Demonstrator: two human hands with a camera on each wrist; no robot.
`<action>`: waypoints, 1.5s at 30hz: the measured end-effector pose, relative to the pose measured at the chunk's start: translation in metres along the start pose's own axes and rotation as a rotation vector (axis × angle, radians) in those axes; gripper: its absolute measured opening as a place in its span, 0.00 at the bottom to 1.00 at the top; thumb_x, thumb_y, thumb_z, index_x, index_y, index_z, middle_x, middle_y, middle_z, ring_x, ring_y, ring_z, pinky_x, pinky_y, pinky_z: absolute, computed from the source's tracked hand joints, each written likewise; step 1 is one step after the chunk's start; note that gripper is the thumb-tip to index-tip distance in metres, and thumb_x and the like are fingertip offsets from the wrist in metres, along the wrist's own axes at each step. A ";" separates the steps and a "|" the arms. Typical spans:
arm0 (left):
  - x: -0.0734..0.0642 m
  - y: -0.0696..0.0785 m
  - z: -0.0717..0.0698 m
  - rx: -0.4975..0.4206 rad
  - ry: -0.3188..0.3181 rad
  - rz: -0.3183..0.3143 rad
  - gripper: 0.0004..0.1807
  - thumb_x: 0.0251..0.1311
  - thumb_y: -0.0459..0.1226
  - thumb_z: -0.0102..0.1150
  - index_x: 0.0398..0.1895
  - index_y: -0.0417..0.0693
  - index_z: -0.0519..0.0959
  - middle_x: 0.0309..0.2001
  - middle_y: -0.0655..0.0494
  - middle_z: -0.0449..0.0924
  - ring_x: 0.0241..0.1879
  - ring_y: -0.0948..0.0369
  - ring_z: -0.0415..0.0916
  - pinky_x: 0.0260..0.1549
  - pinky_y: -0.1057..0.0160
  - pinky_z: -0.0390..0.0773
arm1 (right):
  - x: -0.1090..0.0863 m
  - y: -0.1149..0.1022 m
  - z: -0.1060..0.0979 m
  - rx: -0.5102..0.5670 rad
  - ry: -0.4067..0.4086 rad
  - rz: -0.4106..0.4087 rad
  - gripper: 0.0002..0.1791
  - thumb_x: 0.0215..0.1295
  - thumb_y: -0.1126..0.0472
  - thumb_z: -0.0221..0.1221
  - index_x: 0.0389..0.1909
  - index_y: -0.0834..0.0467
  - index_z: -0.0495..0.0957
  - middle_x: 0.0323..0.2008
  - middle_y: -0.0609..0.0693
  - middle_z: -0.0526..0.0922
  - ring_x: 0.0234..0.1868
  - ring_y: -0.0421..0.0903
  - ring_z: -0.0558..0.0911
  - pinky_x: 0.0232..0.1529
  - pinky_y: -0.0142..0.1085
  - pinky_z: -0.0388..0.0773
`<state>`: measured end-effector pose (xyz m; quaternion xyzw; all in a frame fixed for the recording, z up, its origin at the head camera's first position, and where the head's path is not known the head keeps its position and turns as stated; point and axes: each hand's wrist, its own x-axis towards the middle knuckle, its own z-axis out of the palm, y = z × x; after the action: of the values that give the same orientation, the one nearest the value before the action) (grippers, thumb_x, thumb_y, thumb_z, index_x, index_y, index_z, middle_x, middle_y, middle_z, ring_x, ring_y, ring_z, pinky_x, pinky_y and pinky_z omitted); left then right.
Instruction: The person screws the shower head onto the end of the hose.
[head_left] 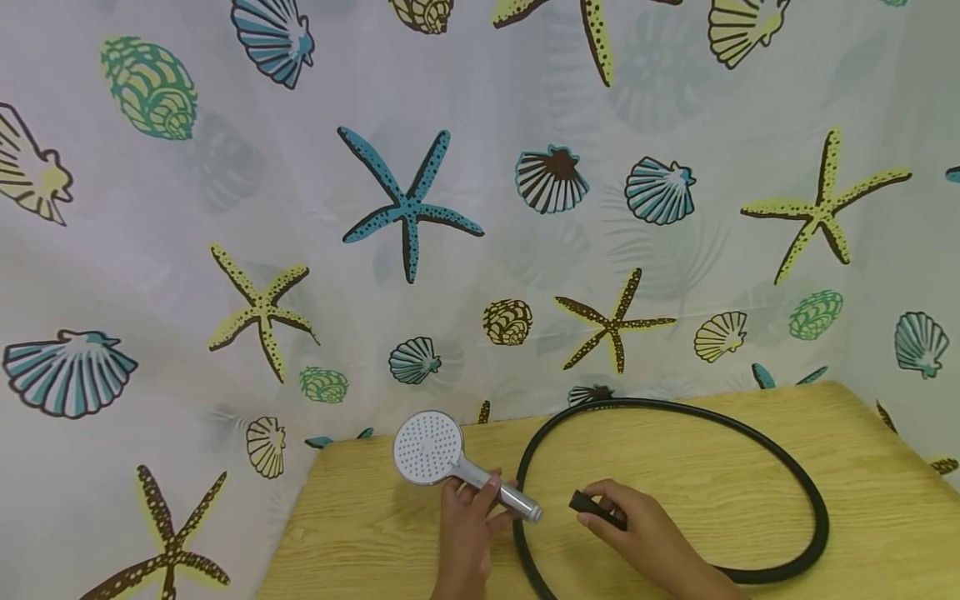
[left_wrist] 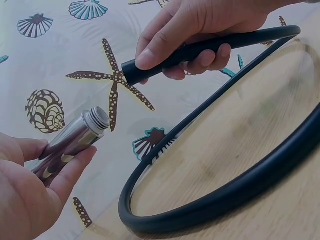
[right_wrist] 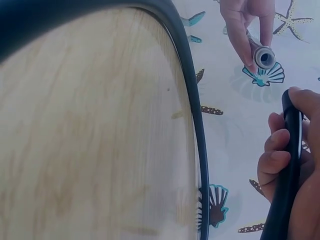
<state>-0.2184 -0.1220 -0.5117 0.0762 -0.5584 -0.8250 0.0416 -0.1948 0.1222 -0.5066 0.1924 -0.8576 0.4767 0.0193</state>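
Chrome showerhead [head_left: 431, 450] | in left hand [head_left: 467, 518] | black hose [head_left: 821, 521] | in right hand [head_left: 636, 523]

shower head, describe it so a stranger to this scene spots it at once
Find the wooden table before the patterned curtain. Above its left side, the left hand holds the silver-handled shower head. Its round, pale, dotted face sets it apart from the looping black hose.

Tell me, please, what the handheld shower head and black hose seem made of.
Handheld shower head: perhaps chrome-plated plastic or metal, polished; its handle shows streaky reflections. Black hose: likely rubber or flexible plastic, smooth, satin; it bends in a loop.
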 end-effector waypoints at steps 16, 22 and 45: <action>-0.003 -0.002 0.010 -0.032 0.020 0.022 0.36 0.66 0.30 0.61 0.70 0.40 0.51 0.59 0.41 0.73 0.53 0.49 0.84 0.43 0.53 0.90 | 0.003 -0.005 0.007 -0.006 0.028 -0.053 0.19 0.67 0.48 0.64 0.53 0.54 0.79 0.38 0.45 0.86 0.27 0.30 0.78 0.27 0.27 0.81; -0.003 -0.002 0.013 -0.062 0.034 0.033 0.34 0.66 0.29 0.61 0.69 0.41 0.53 0.57 0.44 0.75 0.51 0.50 0.85 0.42 0.53 0.90 | 0.004 -0.005 0.009 0.006 0.027 -0.065 0.12 0.68 0.49 0.64 0.48 0.48 0.80 0.41 0.43 0.85 0.31 0.32 0.79 0.30 0.27 0.82; -0.004 -0.004 0.020 -0.092 0.035 0.069 0.33 0.64 0.29 0.63 0.66 0.43 0.55 0.55 0.45 0.75 0.52 0.47 0.85 0.44 0.53 0.89 | 0.007 -0.006 0.014 -0.020 -0.002 -0.088 0.09 0.68 0.47 0.63 0.44 0.44 0.83 0.37 0.37 0.85 0.20 0.29 0.69 0.21 0.27 0.75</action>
<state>-0.2173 -0.1017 -0.5075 0.0693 -0.5215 -0.8463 0.0833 -0.1973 0.1052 -0.5075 0.2303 -0.8529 0.4666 0.0414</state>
